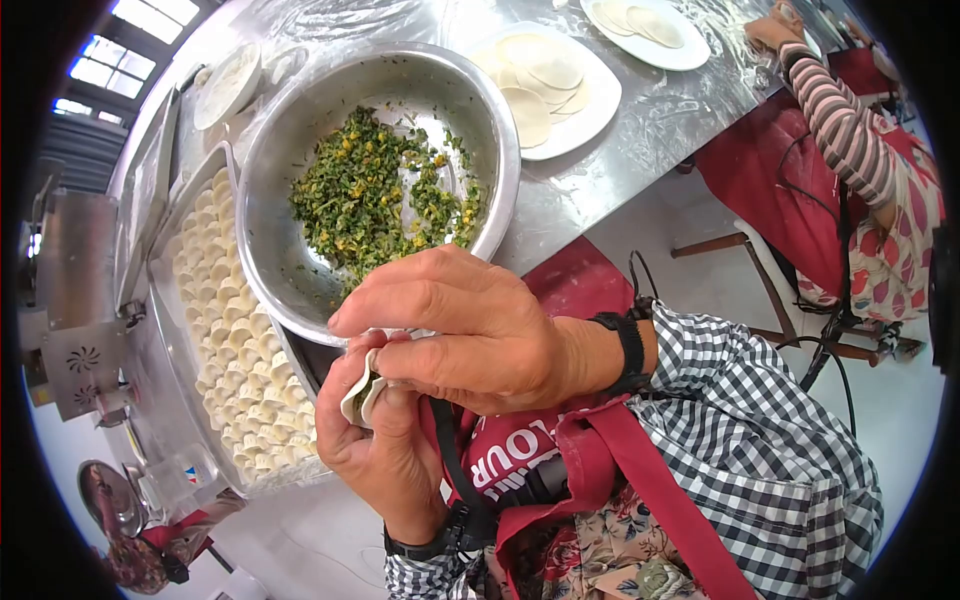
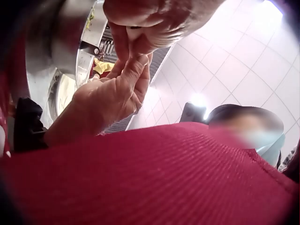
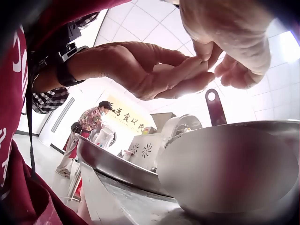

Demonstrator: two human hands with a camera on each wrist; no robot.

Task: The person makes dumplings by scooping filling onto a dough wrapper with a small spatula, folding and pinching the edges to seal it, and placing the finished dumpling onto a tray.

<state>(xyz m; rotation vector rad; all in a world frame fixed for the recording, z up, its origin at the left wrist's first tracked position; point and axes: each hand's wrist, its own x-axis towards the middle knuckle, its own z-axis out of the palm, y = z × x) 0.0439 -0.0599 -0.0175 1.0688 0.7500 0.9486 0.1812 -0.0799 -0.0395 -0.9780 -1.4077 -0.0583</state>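
A folded dumpling (image 1: 358,398), its pale wrapper showing a dark gap along one side, is pinched between both hands just in front of the mixing bowl's near rim. My left hand (image 1: 352,440) holds it from below, thumb and fingers around it. From above, my right hand (image 1: 470,335) pinches its upper edge with thumb and index finger. In both wrist views the fingertips of the two hands meet and mostly hide the dumpling. The large steel bowl (image 1: 262,235) beyond them contains chopped green and yellow filling (image 1: 365,190), with a patch of bare bottom showing.
Left of the bowl, a metal tray (image 1: 160,285) carries many rows of finished dumplings (image 1: 235,340). Round wrappers (image 1: 530,75) lie on a white plate (image 1: 597,105) at the right, with another plate (image 1: 690,52) farther back. Another person's striped sleeve (image 1: 835,115) reaches over the table's right side.
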